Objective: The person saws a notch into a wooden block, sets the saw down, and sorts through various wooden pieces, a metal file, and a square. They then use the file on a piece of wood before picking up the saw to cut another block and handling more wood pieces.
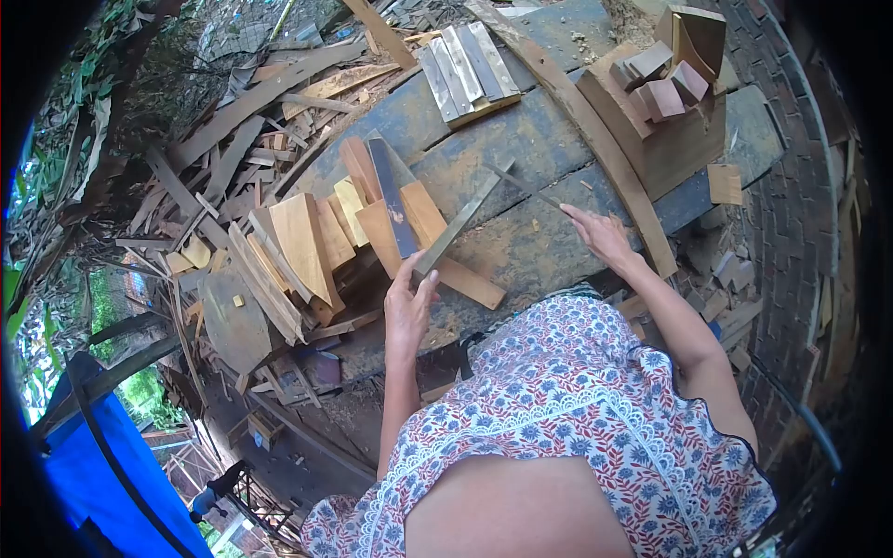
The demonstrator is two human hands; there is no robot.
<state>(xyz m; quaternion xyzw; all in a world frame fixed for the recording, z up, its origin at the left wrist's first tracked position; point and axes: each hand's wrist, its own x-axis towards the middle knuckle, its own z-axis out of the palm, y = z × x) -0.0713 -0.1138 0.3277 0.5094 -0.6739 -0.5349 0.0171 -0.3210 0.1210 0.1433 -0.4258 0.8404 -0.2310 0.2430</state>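
A narrow wooden strip [462, 225] is held by its near end in the left hand [409, 305], pinched between the thumb and the fingers, and it is slanted up and away to the right from the hand. A thin dark tool [532, 192] is gripped at its near end in the right hand [600, 237], with the fingers pressed together along it; whether it is a blade or a file cannot be told. The tool is pointed to the left, and its far end is crossed with the far end of the strip, above the worn tabletop [516, 237]. Just beside the left hand, a dark-faced board [394, 200] is leaned among pale wooden pieces [299, 244]. Beyond the right hand, a long curved plank [595, 130] is laid across the tabletop, beside a large wooden block [684, 153].
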